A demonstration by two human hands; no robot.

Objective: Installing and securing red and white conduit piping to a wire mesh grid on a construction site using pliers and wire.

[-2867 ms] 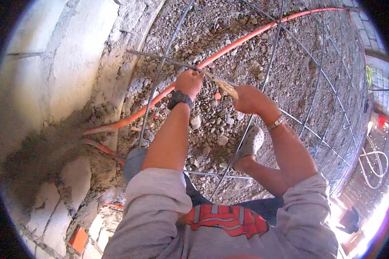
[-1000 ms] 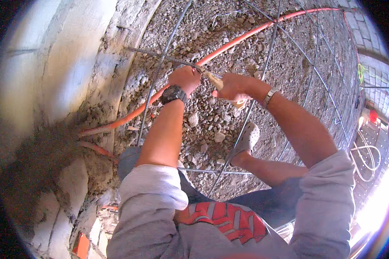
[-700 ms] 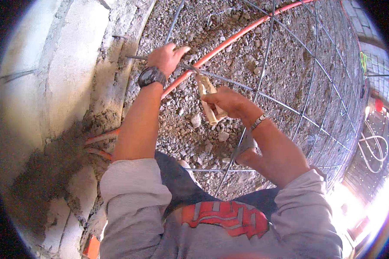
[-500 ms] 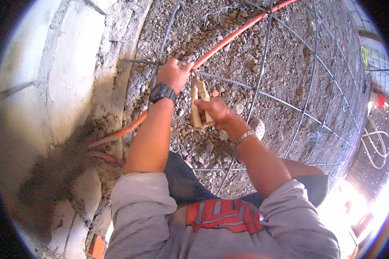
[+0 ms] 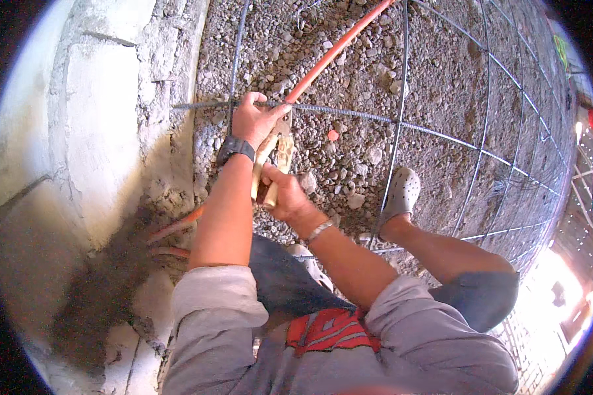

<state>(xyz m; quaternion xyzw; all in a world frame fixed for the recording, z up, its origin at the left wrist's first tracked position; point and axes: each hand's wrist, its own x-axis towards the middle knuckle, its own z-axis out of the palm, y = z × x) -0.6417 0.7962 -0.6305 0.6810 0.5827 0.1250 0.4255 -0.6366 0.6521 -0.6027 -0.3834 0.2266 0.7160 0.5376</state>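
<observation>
My right hand (image 5: 284,191) is closed round the pale yellow handles of a pair of pliers (image 5: 284,155), which stand slightly spread. Their metal jaws point up to the steel bar, just below the thumb of my left hand (image 5: 257,120). That hand, with a dark watch at its wrist, is closed over an orange flexible tube (image 5: 336,51) where it meets a ribbed steel bar (image 5: 349,114). Below the hand the tube passes out of sight behind my left forearm. Whatever the jaws touch is too small to make out.
A grid of steel bars (image 5: 402,79) lies over gravelly ground (image 5: 362,155). Along the left runs a pale block wall (image 5: 102,85). Two orange tube ends (image 5: 171,227) come out at its shadowed foot. My shod foot (image 5: 403,187) stands among the bars at right.
The pliers and my right hand have shifted left, nearer my left hand, and the handles are tilted differently. My view has moved, bringing my right leg and shoe further into sight.
</observation>
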